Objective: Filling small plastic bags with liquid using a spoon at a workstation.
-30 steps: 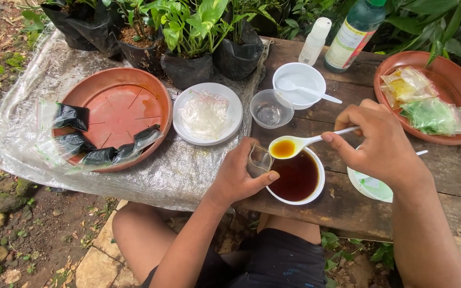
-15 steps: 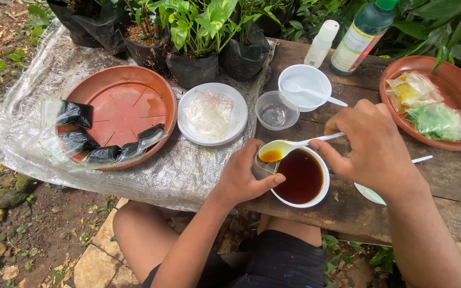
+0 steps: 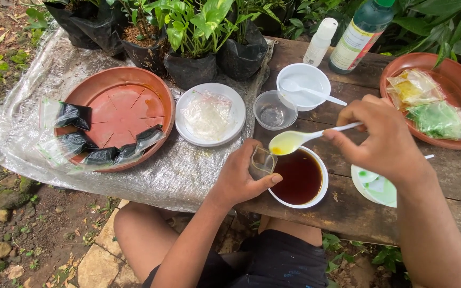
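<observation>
My left hand [image 3: 239, 177] grips a small clear plastic cup [image 3: 262, 161], tilted, beside the rim of a white bowl of dark brown liquid [image 3: 300, 177]. My right hand [image 3: 385, 138] holds a white plastic spoon [image 3: 294, 140] by its handle. The spoon's bowl carries yellowish liquid and hovers right at the cup's mouth, above the near-left edge of the white bowl.
A wooden table [image 3: 454, 176] bears a white bowl with a spoon [image 3: 302, 90], a clear empty cup [image 3: 274, 110], a white plate with a clear bag [image 3: 209, 114], two terracotta saucers [image 3: 116, 114] [image 3: 444, 96] with packets, bottles [image 3: 361, 34], potted plants [image 3: 193, 48] and a green-smeared lid [image 3: 377, 186].
My right hand has lowered the filled spoon leftward to the mouth of the small cup. My left hand has kept hold of the cup and tilted it toward the spoon.
</observation>
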